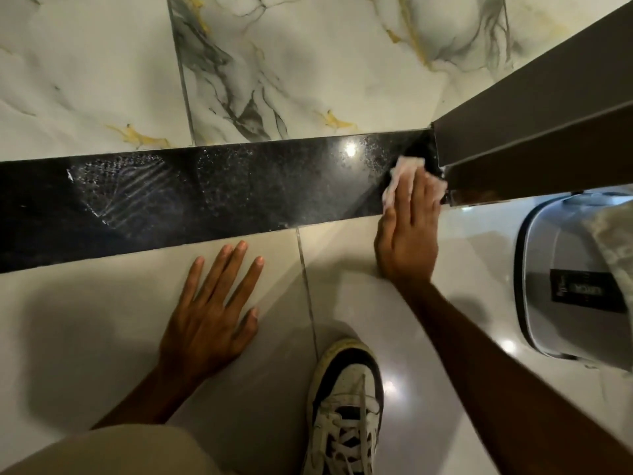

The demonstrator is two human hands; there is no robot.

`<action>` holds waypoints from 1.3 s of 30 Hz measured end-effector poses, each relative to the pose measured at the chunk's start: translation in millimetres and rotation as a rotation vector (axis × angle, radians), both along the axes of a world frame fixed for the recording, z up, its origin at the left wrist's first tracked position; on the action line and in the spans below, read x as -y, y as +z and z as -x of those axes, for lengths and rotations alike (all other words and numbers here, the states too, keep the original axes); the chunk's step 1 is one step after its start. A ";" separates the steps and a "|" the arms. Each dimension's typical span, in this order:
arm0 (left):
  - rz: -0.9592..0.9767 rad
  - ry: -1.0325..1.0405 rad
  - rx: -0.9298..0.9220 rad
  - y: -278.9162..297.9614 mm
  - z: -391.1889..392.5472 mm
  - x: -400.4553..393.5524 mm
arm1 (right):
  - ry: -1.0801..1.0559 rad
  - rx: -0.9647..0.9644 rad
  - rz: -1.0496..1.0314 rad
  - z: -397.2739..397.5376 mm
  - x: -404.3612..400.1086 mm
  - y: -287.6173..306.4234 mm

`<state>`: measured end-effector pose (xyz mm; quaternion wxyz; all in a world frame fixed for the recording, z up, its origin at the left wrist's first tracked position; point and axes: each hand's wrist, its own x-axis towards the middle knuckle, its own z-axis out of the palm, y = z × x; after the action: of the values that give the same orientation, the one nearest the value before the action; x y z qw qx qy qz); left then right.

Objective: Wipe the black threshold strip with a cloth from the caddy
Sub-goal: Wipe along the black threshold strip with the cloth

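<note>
The black threshold strip (pixel 212 197) runs across the floor from left to right, glossy and speckled, with wet streaks on its left part. My right hand (pixel 409 231) lies flat on a pale pink cloth (pixel 399 173) and presses it onto the strip's right end, beside the door frame. The cloth shows only past my fingertips. My left hand (pixel 215 306) rests flat on the beige floor tile just below the strip, fingers spread, holding nothing. The grey caddy (pixel 575 282) stands on the floor at the right, with a light cloth hanging over its far side.
A brown door frame (pixel 534 132) slants in from the upper right and meets the strip's right end. White marble tiles (pixel 274 70) with grey and gold veins lie beyond the strip. My white and black sneaker (pixel 346 406) stands on the beige tile between my arms.
</note>
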<state>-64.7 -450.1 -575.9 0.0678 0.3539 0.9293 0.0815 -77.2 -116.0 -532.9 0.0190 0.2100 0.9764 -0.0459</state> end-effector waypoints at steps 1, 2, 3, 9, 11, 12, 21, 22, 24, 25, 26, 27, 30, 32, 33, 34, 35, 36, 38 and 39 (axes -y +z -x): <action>-0.003 -0.004 -0.002 -1.9 0.0 0.5 | -0.004 -0.016 -0.031 18.1 -9.0 -2.1; -0.004 -0.008 -0.004 -3.3 -0.3 0.9 | 0.004 -0.034 -0.044 38.2 -15.4 -6.1; -0.006 -0.009 -0.009 -4.6 -0.7 1.2 | 0.019 -0.051 -0.041 57.7 -15.7 -9.8; 0.018 0.021 0.012 -0.9 -1.4 -4.9 | 0.301 -0.049 0.061 20.5 17.4 -12.3; 0.031 0.026 0.028 2.6 -1.9 -11.0 | 0.231 -0.042 0.086 -26.6 7.0 -6.0; 0.033 0.019 0.029 3.3 -2.5 -14.2 | 0.164 -0.038 0.071 -39.1 -2.4 -3.4; -0.017 -0.055 0.002 -2.9 -5.3 -29.5 | 0.025 -0.113 -0.022 37.4 -34.1 -19.3; -0.018 -0.051 0.002 -1.8 -5.1 -29.4 | 0.085 -0.105 -0.012 27.8 -27.0 -18.8; -0.017 -0.047 0.017 1.2 -5.0 -29.7 | 0.234 -0.077 0.026 -10.9 -12.1 -15.2; -0.020 -0.046 0.025 3.7 -4.3 -30.5 | 0.256 -0.059 0.043 -32.6 -7.0 -12.1; -0.021 -0.043 0.028 5.8 -3.7 -31.1 | 0.228 -0.040 0.049 -52.2 -2.9 -8.2; -0.018 -0.038 0.025 6.7 -3.8 -30.9 | 0.163 -0.017 0.042 -65.7 0.3 -4.9; -0.015 -0.050 0.007 4.1 -4.8 -30.4 | -0.156 -0.066 -0.008 -52.9 9.2 -4.1; -0.012 -0.049 -0.011 -1.4 -5.0 -27.9 | -0.404 -0.142 -0.050 -8.2 22.1 -9.1; -0.009 -0.031 -0.015 -3.4 -5.3 -26.9 | -0.480 -0.165 -0.072 18.3 29.5 -13.7; -0.009 -0.008 -0.016 -4.6 -5.4 -27.3 | -0.498 -0.180 -0.107 43.5 37.7 -17.6; -0.008 0.017 -0.011 -5.8 -6.2 -27.0 | -0.436 -0.185 -0.135 64.9 47.7 -21.4; -0.010 0.039 -0.005 -6.8 -6.8 -27.1 | -0.264 -0.171 -0.112 80.7 58.9 -24.4; -0.014 0.073 0.005 -6.7 -7.5 -26.3 | 0.164 -0.156 0.030 86.9 80.3 -28.6; -0.011 0.086 0.008 -6.1 -8.3 -26.6 | 0.336 -0.163 0.086 75.8 85.1 -28.8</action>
<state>-56.5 -423.5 -582.0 0.0658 0.3138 0.9428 0.0910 -153.0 -201.1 -561.7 -0.0437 0.0386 0.9932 -0.1006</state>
